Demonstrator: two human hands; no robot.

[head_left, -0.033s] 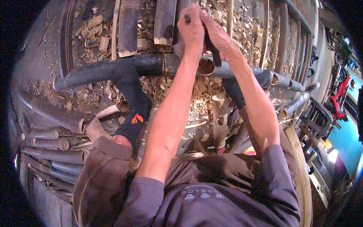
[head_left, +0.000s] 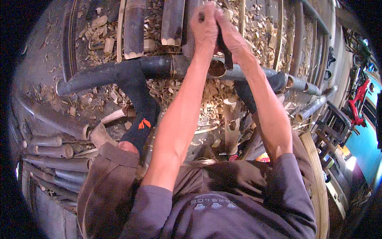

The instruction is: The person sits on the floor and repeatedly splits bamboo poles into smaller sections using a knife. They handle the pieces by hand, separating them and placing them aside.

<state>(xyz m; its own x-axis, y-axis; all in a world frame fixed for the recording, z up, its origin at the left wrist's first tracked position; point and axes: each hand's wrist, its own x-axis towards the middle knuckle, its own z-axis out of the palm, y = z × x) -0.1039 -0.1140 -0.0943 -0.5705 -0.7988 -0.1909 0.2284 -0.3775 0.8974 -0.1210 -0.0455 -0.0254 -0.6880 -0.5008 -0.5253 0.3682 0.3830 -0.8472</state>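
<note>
Down on the chip-covered floor (head_left: 99, 44), the person sat with a dark bamboo pole (head_left: 159, 67) lying crosswise in front of them, pinned under a foot in a black sock (head_left: 139, 103). Both hands were up at the pole's middle: the left hand (head_left: 205, 30) and the right hand (head_left: 234, 38) pressed together, fingers curled tight round a dark-handled tool (head_left: 226, 51) pointing down at a round hole (head_left: 217, 68) in the pole. Couldn't make out the blade itself, hands were hiding most of it.

Looked like the carving or reaming stage, working that hole's rim. Next move probably called for steady downward pressure with both wrists locked, foot kept firm so the pole wouldn't roll. Pale shavings (head_left: 207, 99) lay heaped just beneath the pole, cut bamboo sections (head_left: 133, 28) stood beyond it, and more poles (head_left: 51, 151) were stacked off to the left.
</note>
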